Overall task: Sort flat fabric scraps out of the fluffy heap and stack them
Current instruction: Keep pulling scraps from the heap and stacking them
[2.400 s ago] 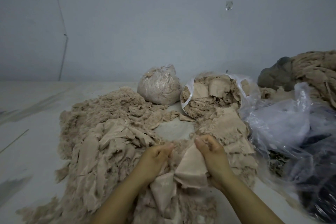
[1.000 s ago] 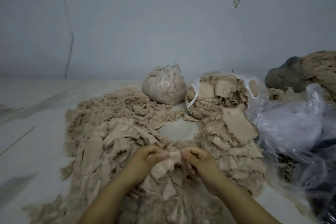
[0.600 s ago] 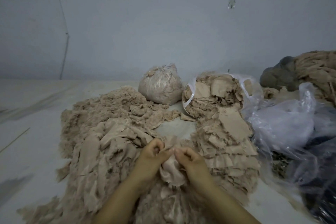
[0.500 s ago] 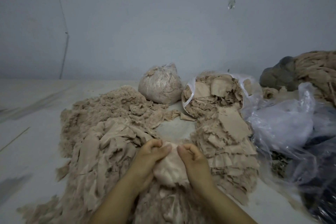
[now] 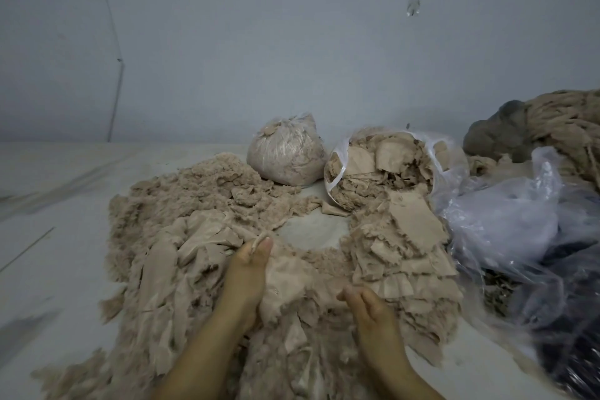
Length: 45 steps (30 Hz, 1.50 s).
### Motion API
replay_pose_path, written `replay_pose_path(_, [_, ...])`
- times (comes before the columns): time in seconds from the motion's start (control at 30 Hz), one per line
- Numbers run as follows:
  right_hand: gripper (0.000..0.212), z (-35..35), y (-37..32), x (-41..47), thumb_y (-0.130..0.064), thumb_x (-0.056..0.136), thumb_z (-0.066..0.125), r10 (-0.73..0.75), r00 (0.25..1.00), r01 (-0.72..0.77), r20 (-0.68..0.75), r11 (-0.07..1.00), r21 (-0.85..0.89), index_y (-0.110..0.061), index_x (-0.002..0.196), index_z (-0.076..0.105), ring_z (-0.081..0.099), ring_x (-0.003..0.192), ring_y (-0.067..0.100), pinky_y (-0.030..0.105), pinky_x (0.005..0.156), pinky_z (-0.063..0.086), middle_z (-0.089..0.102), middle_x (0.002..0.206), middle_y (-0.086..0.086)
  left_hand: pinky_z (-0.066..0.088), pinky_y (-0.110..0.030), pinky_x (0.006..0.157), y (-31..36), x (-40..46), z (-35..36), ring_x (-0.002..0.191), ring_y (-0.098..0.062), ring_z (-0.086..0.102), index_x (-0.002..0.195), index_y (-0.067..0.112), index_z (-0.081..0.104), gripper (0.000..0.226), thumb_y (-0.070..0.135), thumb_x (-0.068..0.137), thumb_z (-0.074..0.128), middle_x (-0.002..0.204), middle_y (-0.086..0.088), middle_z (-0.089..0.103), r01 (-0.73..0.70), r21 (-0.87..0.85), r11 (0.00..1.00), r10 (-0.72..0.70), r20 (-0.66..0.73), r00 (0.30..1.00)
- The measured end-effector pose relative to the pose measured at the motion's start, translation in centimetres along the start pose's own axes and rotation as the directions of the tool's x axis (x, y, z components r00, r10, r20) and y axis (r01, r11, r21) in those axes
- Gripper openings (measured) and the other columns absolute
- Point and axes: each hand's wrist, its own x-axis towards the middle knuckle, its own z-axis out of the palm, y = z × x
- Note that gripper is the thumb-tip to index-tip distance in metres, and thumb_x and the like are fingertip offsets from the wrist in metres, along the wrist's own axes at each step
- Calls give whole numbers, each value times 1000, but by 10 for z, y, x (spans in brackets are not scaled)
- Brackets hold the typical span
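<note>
A big beige fluffy heap point(image 5: 181, 204) mixed with long fabric strips spreads over the floor at left and centre. A stack of flat beige scraps point(image 5: 406, 247) lies to its right. Between my hands lies a flat beige scrap point(image 5: 289, 282), stretched out over the heap. My left hand point(image 5: 250, 269) pinches its upper left edge with thumb and fingers. My right hand point(image 5: 367, 305) grips its lower right edge, just left of the stack.
A tied plastic bag of fluff point(image 5: 285, 153) stands at the back. An open plastic bag of scraps point(image 5: 383, 169) lies beside it. Crumpled clear plastic point(image 5: 506, 221) and dark material point(image 5: 571, 334) fill the right side. A patch of bare floor point(image 5: 311, 230) shows between heap and stack.
My hands were close together, bunching a scrap. They have pulled apart, left hand up and away, right hand down and right, spreading the scrap flat.
</note>
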Motion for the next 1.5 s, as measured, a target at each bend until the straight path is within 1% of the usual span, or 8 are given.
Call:
replay_pose_path(0.13, [47, 10, -16, -10, -58, 89, 41, 64, 969, -78, 240, 996, 49, -29, 64, 68, 60, 62, -1, 11, 58, 42, 67, 64, -15, 54, -28, 67, 1, -6, 9, 79, -18, 70, 102, 7, 65, 26, 27, 94, 51, 88, -7, 73, -96, 48, 994, 91, 110, 990])
replay_pose_path(0.43, [18, 9, -15, -11, -12, 92, 60, 166, 917, -283, 364, 912, 297, -4, 76, 60, 53, 45, 10, 21, 48, 44, 60, 54, 4, 51, -42, 90, 2, -2, 4, 105, -25, 62, 122, 3, 58, 37, 29, 97, 48, 120, -16, 63, -235, 154, 960, 243, -31, 970])
replay_pose_path(0.6, [14, 24, -39, 0, -8, 86, 67, 145, 960, -270, 240, 713, 647, -3, 99, 63, 69, 77, 26, 35, 68, 56, 73, 89, 15, 49, -25, 54, -16, -16, 24, 63, -13, 63, 82, 11, 61, 21, 30, 91, 57, 68, 1, 67, -244, 133, 961, 240, 47, 970])
replay_pose_path(0.87, [8, -72, -78, 106, -10, 89, 55, -15, 934, 47, -357, 996, 79, -4, 90, 59, 46, 63, 20, 28, 60, 41, 54, 74, 6, 43, -23, 45, -9, 8, -6, 48, -9, 49, 74, 11, 60, 18, 15, 91, 60, 59, 2, 61, -173, 289, 941, 143, 123, 982])
replay_pose_path(1.0, [43, -80, -56, 117, -23, 88, 60, -73, 901, -83, -428, 938, -337, -13, 127, 45, 51, 103, 33, 37, 82, 40, 43, 125, 16, 45, -21, 77, -23, 7, -24, 92, -11, 56, 106, 29, 57, 44, 41, 70, 79, 102, 9, 55, -310, 791, 527, -14, 372, 928])
replay_pose_path(1.23, [34, 22, -6, 55, -35, 87, 64, -69, 948, 159, 310, 948, -276, -31, 117, 48, 52, 90, 2, 18, 76, 43, 48, 103, -14, 39, -5, 70, -27, 3, -14, 91, -6, 59, 94, 28, 68, 18, 13, 88, 60, 93, 15, 65, -455, 680, 575, 202, 421, 884])
replay_pose_path(1.37, [17, 43, -5, 58, -15, 94, 52, -182, 950, 263, 254, 905, -333, -15, 103, 66, 57, 99, 21, 24, 75, 40, 63, 103, 4, 34, -16, 66, -26, -2, -15, 86, -13, 48, 79, 29, 49, 19, 12, 84, 58, 88, 14, 46, -574, 720, 390, 213, 535, 817])
replay_pose_path(1.5, [18, 47, -18, 54, -9, 97, 43, -316, 936, 350, 157, 887, -301, -12, 102, 60, 59, 85, 21, 25, 66, 37, 66, 95, 7, 28, -23, 108, -32, 2, -16, 132, -1, 25, 142, 22, 29, 60, 15, 88, 55, 145, 16, 21, -595, 709, 379, 184, 573, 799])
